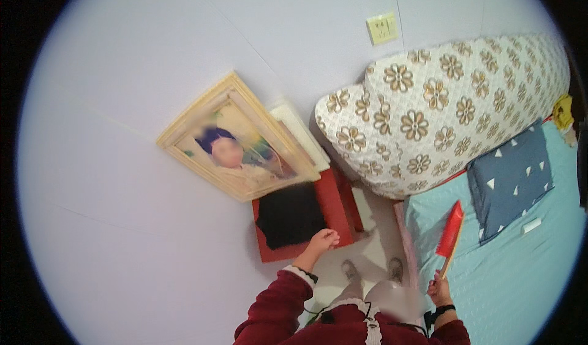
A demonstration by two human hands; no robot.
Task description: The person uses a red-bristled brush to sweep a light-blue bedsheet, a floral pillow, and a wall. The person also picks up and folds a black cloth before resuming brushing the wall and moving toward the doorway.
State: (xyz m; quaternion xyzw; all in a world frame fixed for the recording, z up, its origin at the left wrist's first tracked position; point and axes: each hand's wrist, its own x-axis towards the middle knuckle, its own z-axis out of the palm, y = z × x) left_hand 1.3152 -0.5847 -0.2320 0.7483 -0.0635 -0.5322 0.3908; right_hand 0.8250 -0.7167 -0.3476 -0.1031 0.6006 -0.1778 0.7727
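My right hand grips the wooden handle of a bed brush with red bristles. The brush points up and away over the light blue bed sheet. My left hand has its fingers curled in, and nothing shows in them. It hovers by the front edge of a red cabinet, close to a black folded cloth on top of it. On the bed, beyond the brush, a dark blue pillow with white triangles leans towards the headboard.
A framed picture leans on the wall, over the cabinet, with a white flat panel behind it. A flower-patterned cover wraps the headboard. A small white object and a yellow cloth lie on the bed. A socket is on the wall.
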